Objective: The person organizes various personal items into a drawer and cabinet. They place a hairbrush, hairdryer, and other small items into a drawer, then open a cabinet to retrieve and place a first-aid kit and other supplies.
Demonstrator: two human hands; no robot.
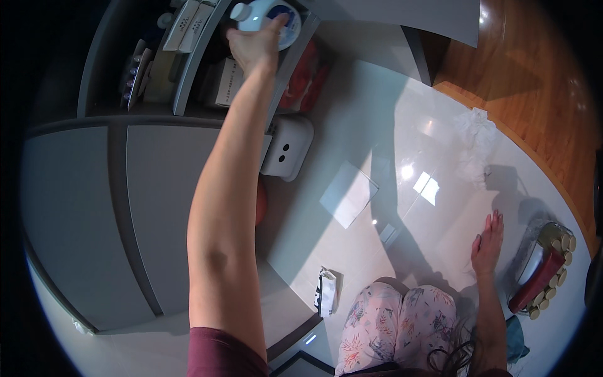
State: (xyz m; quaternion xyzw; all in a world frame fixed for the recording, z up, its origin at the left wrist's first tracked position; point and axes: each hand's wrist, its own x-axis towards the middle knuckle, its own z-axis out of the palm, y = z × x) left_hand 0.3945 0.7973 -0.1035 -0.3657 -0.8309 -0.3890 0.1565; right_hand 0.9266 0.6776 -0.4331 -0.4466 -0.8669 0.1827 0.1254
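My left hand (255, 49) reaches into a grey shelf unit (191, 63). Its fingers and thumb are around a pale blue plastic bottle (264, 21) with a white cap and a dark blue label, tilted on its side in the lower compartment. A white box (229, 82) bearing writing is just beside that wrist. On the right, my right hand (487, 247) is held flat, fingers extended, over the pale tiled floor (438, 231); whether the palm touches it I cannot tell. Nothing is in that hand.
A white case (289, 148) with two black dots and a red plastic-wrapped package (304, 77) sit by the unit. Paper (349, 194), a small white-and-black packet (326, 293) and crumpled white plastic (476, 141) lie on the floor. Gold-lidded jars (549, 292) and a dark red box (537, 278) are at right.
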